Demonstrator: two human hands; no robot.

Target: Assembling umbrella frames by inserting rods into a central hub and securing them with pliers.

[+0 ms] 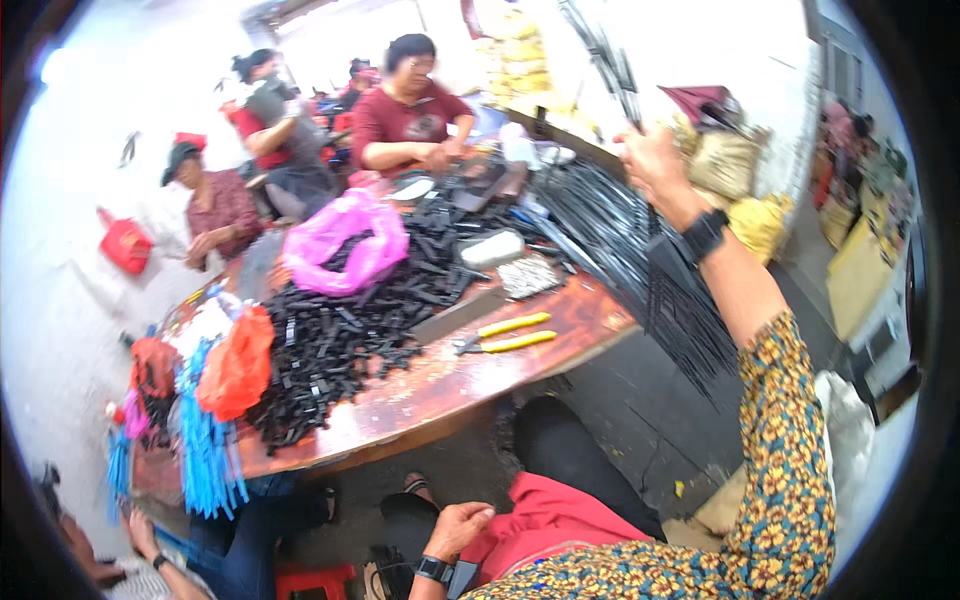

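From the head view, the person's right hand (652, 160) is raised high, fingers closed around a bundle of long thin black rods (672, 290) that hang down from the grip and fan out toward the floor, beside the counter's right end. A black watch (704, 235) sits on that wrist. The left hand (458, 527) rests low on the lap, loosely curled against a red cloth (545, 520); it seems to hold nothing, though its fingertips are hard to make out.

The wooden counter (440, 385) carries a broad heap of small black parts (345, 330), a pink plastic bag (345, 245) lying on top of it, an orange bag (238, 365) and blue strips (205, 450) at the near-left end. Yellow-handled pliers (500, 335) lie on bare wood near the heap. More black rods (585, 215) lie stacked at the far right of the counter.

Other people sit around the far side, busy with their own hands.

Judging by the large heap and the stack of rods lying there, much of the work looks undone; only the one bundle is in hand.
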